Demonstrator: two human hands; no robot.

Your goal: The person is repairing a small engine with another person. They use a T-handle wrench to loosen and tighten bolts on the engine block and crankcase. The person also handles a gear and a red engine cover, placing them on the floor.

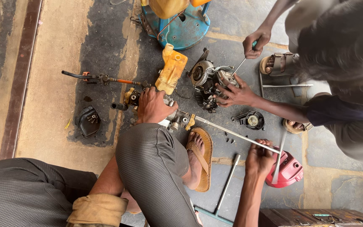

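My left hand point(152, 106) presses down on a small metal pump or carburettor assembly point(177, 120) lying on the stained floor. My right hand point(259, 156) grips the far end of a long metal rod point(232, 133) that runs from that assembly toward the right. My knee and sandalled foot point(198, 157) sit between the two hands. A yellow plastic tank point(172, 68) lies just beyond my left hand.
Another person crouches at right, one hand point(234, 93) on a small engine block point(206, 80), the other point(255, 43) holding a screwdriver. Around lie a red cover point(290, 170), a black cover point(88, 121), a round black part point(252, 120), loose screws, a blue base point(181, 23).
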